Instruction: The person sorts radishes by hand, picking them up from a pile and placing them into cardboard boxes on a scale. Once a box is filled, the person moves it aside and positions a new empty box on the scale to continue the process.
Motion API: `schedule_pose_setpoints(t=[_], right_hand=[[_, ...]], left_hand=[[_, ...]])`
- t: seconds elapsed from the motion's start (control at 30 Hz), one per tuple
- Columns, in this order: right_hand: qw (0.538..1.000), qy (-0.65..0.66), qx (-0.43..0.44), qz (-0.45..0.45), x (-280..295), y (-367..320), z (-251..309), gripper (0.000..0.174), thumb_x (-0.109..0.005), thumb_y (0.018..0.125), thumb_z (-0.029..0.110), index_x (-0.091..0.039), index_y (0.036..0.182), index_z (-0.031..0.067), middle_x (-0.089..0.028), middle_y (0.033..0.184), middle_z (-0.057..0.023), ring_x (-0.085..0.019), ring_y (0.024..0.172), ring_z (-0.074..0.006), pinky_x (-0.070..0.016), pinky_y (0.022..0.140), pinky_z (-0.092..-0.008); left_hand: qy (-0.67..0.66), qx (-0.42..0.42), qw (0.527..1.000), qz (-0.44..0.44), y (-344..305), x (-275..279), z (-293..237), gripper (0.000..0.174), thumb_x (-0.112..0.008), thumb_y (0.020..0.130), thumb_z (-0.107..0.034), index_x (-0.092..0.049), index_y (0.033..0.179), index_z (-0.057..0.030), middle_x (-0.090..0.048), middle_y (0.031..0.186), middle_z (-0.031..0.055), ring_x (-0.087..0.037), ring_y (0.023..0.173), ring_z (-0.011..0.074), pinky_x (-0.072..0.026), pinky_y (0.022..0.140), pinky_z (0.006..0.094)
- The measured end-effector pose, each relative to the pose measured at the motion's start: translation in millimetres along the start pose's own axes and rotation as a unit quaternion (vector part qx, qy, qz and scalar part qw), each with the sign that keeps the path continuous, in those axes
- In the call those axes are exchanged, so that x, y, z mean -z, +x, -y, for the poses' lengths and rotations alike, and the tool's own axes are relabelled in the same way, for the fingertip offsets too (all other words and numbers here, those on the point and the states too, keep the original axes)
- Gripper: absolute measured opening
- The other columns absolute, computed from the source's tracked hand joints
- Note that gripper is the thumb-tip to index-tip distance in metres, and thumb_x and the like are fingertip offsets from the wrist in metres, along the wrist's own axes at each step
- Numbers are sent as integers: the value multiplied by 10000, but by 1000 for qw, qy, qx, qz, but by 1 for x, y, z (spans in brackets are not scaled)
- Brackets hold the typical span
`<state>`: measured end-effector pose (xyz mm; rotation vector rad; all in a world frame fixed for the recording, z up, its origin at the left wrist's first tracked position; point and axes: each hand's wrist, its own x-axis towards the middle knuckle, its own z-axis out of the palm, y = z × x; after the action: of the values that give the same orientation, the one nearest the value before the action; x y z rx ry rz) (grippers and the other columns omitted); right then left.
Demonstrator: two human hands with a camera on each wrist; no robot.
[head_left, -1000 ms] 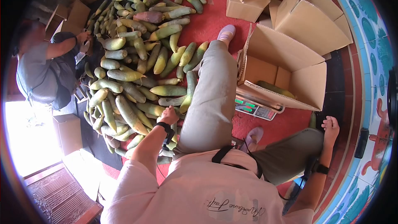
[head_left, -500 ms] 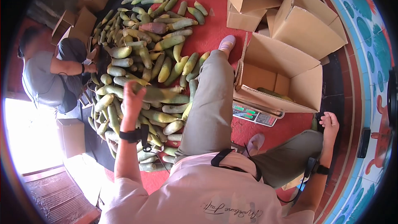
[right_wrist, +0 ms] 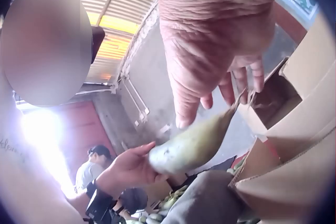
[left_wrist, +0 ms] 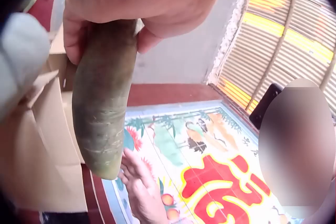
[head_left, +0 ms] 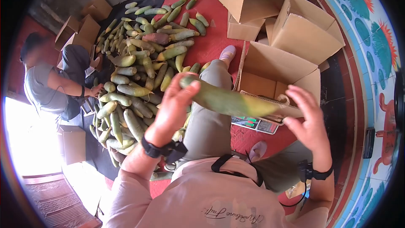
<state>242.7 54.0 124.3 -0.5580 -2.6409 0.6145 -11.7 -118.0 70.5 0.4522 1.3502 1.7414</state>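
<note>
A large green radish-like vegetable (head_left: 230, 101), yellowish toward its thin root end, is held in the air over the lap. My left hand (head_left: 175, 103) grips its thick end, thumb on one side and fingers on the other; the left wrist view shows that hand (left_wrist: 142, 3) round the vegetable (left_wrist: 102, 103). By the root end is my right hand (head_left: 307, 120), its fingers spread. In the right wrist view the right hand (right_wrist: 220, 40) hangs over the tapered end of the vegetable (right_wrist: 194, 145), fingers extended near the root; whether they touch it is not clear.
A big heap of similar vegetables (head_left: 143, 71) covers the floor at left. An opened cardboard box (head_left: 291, 57) stands on a scale (head_left: 268, 126) at right, with more boxes (head_left: 308, 25) behind. Another person (head_left: 50, 80) crouches at the far left.
The left hand has brought the vegetable from the heap rightward over the lap, root end toward the boxes. My right hand has risen from beside the right knee to that end, its fingers spreading.
</note>
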Motion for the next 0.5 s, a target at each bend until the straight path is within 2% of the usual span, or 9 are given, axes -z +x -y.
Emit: schedule_pose_setpoints(t=[0.03, 0.1, 0.13, 0.27, 0.3, 0.33, 0.37, 0.43, 0.5], right_hand=[[999, -26, 20, 31, -4, 2, 6, 507, -676, 704, 186, -515, 1169, 63, -524, 1151, -137, -509, 1038, -318, -422, 872, -387], [989, -83, -19, 123, -14, -1, 9, 582, -712, 673, 259, -505, 1183, 72, -538, 1116, -154, -511, 1017, -329, -416, 867, -393], [986, -50, -62, 148, -20, -6, 4, 597, -732, 653, 275, -510, 1159, 50, -571, 1033, -170, -547, 936, -331, -441, 815, -393], [986, 6, -118, 121, -30, -23, -17, 530, -742, 644, 236, -527, 1066, -2, -607, 922, -185, -601, 799, -344, -481, 719, -389], [985, 7, -117, 124, -28, -21, -19, 530, -742, 644, 236, -527, 1066, -2, -607, 922, -185, -601, 799, -344, -481, 719, -389], [991, -19, -98, 85, -26, -21, -24, 515, -742, 641, 220, -534, 1054, -6, -607, 931, -189, -605, 813, -340, -481, 733, -384], [995, -44, -81, 45, -23, -22, -29, 500, -741, 638, 205, -540, 1042, -9, -606, 940, -193, -608, 828, -337, -481, 747, -378], [976, -41, -204, 59, -10, -15, -38, 504, -737, 632, 183, -545, 1048, -25, -603, 956, -203, -601, 880, -336, -482, 762, -367], [972, -82, -214, 45, -2, -11, -62, 506, -724, 645, 187, -539, 1061, -34, -600, 957, -212, -595, 883, -340, -477, 760, -375]], left_hand=[[-13, 10, 999, 38, 1, -10, 7, 320, -562, 871, -191, -446, 1138, -57, -507, 971, 24, -486, 901, 105, -390, 834, 262], [-39, 34, 996, 76, 5, -25, 22, 314, -569, 869, -179, -446, 1127, -48, -497, 983, 30, -467, 934, 105, -368, 867, 255], [-44, 42, 994, 90, 6, -32, 24, 313, -569, 872, -177, -445, 1130, -49, -488, 995, 32, -453, 952, 103, -358, 875, 251], [-13, 45, 990, 133, 16, -35, 26, 323, -525, 903, -197, -417, 1172, -54, -505, 1023, 38, -462, 970, 106, -358, 882, 255], [-1, 16, 991, 134, 18, -34, 25, 331, -505, 912, -217, -411, 1193, -69, -519, 1089, 71, -480, 1025, 139, -373, 898, 288], [12, -11, 991, 134, 21, -31, 24, 341, -484, 920, -237, -406, 1214, -84, -534, 1156, 104, -498, 1080, 171, -387, 915, 321], [13, -49, 991, 124, 26, -24, 24, 368, -453, 933, -231, -379, 1252, -63, -529, 1178, 119, -490, 1100, 181, -373, 935, 326], [76, -72, 992, 77, 36, -3, 15, 381, -443, 935, -232, -374, 1255, -36, -532, 1180, 120, -482, 1116, 186, -360, 953, 324], [140, -101, 985, 11, 44, 24, 15, 375, -441, 933, -233, -393, 1236, -17, -537, 1172, 114, -483, 1117, 190, -351, 959, 318]])
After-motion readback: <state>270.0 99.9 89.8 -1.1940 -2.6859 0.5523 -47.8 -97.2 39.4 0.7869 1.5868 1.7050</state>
